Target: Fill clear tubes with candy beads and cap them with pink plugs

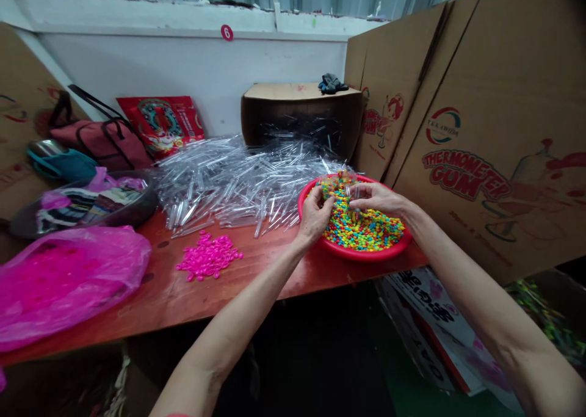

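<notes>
My left hand (315, 214) is closed around clear plastic tubes (330, 184) over a red basin (366, 255). My right hand (376, 198) is closed on the same bunch from the other side, fingers bent toward the left hand. Small candies (375, 231) in yellow, blue, green, red and orange fill much of the basin, and some show in and around the tubes. The tubes' lower ends are partly hidden by my fingers. A large heap of clear tubes (229, 173) lies just left of and behind the basin. Bright pink caps (209, 256) form a small pile on the red table (260, 252).
On the left, a pink plastic bag (114, 252) of more pink pieces lies before a dark basin (151, 200) of cloths. A red bag (105, 142) and red packet (165, 121) stand behind. Cardboard boxes (517, 99) wall the right; an open box (297, 93) with gloves on top stands at the back.
</notes>
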Demonstrator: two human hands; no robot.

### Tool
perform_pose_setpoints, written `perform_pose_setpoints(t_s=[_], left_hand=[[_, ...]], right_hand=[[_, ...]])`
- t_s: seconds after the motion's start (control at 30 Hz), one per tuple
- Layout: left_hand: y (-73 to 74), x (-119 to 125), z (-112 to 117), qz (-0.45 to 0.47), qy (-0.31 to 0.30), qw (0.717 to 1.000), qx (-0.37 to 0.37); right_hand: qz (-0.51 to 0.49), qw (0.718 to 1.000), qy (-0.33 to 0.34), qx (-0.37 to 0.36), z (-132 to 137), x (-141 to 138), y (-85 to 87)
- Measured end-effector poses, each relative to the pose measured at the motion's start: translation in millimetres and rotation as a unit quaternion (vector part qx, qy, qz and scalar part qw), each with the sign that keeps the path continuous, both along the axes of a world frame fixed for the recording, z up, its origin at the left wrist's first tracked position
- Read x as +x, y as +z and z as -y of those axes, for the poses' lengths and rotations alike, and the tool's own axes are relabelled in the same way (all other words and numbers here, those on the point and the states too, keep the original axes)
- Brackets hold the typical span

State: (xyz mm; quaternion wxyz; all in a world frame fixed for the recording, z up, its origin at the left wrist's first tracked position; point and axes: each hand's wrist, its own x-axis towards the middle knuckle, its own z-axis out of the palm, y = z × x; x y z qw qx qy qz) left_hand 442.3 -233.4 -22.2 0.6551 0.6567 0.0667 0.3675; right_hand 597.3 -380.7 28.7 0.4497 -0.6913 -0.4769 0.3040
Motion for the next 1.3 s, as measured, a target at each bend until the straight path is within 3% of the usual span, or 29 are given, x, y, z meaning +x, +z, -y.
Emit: perform_pose_setpoints(t_s=[0.17, 0.27, 0.53, 0.77, 0.93, 1.03, 1.13, 1.2, 1.23, 1.3], left_hand=[[5.5, -9, -2, -0.021, -0.050, 0.995, -0.083], [8.0, -13, 0, -0.006, -0.033, 0.995, -0.099], [7.3, -14, 2, 0.013, 0.022, 0.996, -0.082], [4.1, -11, 0, 0.022, 0.027, 0.997, -0.072], [-1.2, -7, -3, 0.025, 0.030, 0.997, -0.063], [-2.6, -7, -4, 0.012, 0.035, 0.998, -0.060], [-3.0, -8, -3, 0.007, 0.039, 0.998, -0.058], [-3.6, -8, -4, 0.010, 0.040, 0.998, -0.053], [-4.1, -8, -4, 0.012, 0.038, 0.998, -0.048], [-5.4, -7, -5, 0.016, 0.035, 0.999, -0.036]], right_hand=[[-0.032, 0.999, -0.039, 0.014, -8, -5, -14.8], [-0.002, 0.999, -0.052, 0.009, -11, -4, -16.2], [0.030, 0.998, 0.034, -0.052, -18, -5, -5.7], [0.088, 0.994, 0.001, -0.058, -30, -10, -1.6], [0.154, 0.988, -0.004, -0.020, -23, -2, 19.0], [0.300, 0.950, -0.013, -0.090, -15, 7, 33.0], [0.488, 0.842, -0.054, -0.225, -9, 4, 32.9], [0.553, 0.782, -0.062, -0.282, -9, -4, 23.2], [0.564, 0.772, -0.054, -0.289, -10, -8, 16.9], [0.563, 0.779, -0.021, -0.275, -16, -14, 5.5]])
